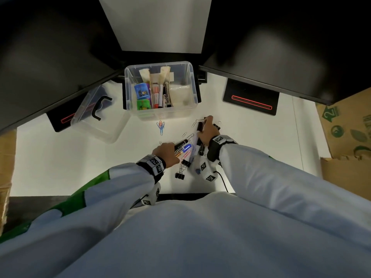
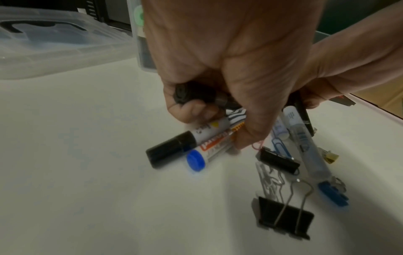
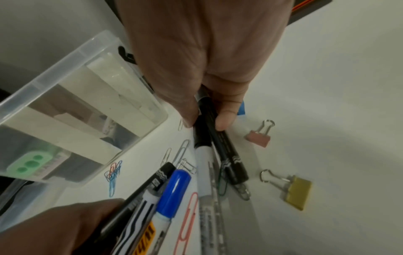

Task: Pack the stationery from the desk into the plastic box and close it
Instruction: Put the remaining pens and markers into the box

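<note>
The clear plastic box [image 1: 165, 112] stands open at the back of the white desk with markers, tape rolls and paper inside. Its lid [image 1: 96, 125] lies to the left. My left hand [image 1: 166, 153] grips a bundle of markers [image 2: 174, 148], one black-capped and one blue-capped, low over the desk. My right hand [image 3: 207, 120] pinches two black markers [image 3: 226, 155] between thumb and fingers, their far ends down among the clutter. Loose on the desk are black binder clips [image 2: 285, 219], a gold clip [image 3: 298, 191], a pink clip [image 3: 259, 136], coloured paper clips [image 1: 160, 126] and a clear pen [image 2: 305, 148].
Two black monitor stands with red lines [image 1: 251, 101] sit behind the box, under dark screens. A cardboard box [image 1: 351, 127] borders the desk on the right. The desk's front edge [image 1: 180, 195] is close to my body. A cable runs off my right wrist.
</note>
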### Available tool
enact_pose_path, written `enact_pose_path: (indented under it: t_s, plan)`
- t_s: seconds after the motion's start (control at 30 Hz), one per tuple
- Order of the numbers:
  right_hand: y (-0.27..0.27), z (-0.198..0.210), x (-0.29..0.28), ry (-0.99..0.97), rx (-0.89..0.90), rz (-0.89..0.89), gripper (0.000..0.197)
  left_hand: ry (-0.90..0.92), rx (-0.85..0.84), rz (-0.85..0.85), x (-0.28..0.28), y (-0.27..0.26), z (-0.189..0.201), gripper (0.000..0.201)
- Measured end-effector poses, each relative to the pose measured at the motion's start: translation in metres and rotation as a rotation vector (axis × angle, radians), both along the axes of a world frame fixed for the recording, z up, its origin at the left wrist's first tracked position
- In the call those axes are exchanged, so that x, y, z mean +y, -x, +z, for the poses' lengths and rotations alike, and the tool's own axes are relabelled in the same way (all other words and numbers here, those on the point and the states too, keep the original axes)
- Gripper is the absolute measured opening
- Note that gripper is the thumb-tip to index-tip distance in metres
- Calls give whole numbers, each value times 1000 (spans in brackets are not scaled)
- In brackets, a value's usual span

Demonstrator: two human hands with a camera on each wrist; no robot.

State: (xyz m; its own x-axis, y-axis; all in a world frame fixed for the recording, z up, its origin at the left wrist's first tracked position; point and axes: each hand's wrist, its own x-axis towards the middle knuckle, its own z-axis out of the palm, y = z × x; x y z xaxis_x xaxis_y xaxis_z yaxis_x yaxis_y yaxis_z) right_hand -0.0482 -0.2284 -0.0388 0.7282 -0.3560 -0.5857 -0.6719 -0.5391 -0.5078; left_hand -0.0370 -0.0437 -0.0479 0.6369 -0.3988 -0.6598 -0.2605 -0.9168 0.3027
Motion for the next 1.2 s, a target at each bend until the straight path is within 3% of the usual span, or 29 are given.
enact_pose_path:
  t_s: [0.17, 0.37, 0.5, 0.6, 0.7, 0.77, 0.87, 1.0, 1.2]
  plan:
    - [-4, 21, -13, -60, -159, -27, 46, 66, 21, -30, 8, -18, 5, 31]
    - [-14, 78, -30, -88, -387, 54, 46, 343, 285, -92, 27, -46, 45, 25]
    - [-35, 117, -24, -96, -575, 64, 48, 588, 300, 85, 29, -69, 88, 24]
    - [-71, 135, -10, -4, -728, 73, 47, 731, 138, 306, 23, -103, 109, 36]
    - [-111, 145, 10, 93, -874, 94, 47, 681, -139, 453, 12, -141, 117, 34]
    - [-134, 149, 24, 171, -921, 159, 48, 641, -194, 454, 1, -156, 121, 28]
    - [-158, 145, 43, 308, -867, 279, 56, 546, -188, 451, -15, -167, 121, 24]
    - [-165, 122, 54, 420, -661, 360, 55, 476, 65, 594, -21, -175, 105, 26]
    - [-168, 95, 48, 242, -500, 320, 48, 449, -29, 636, -15, -183, 105, 19]
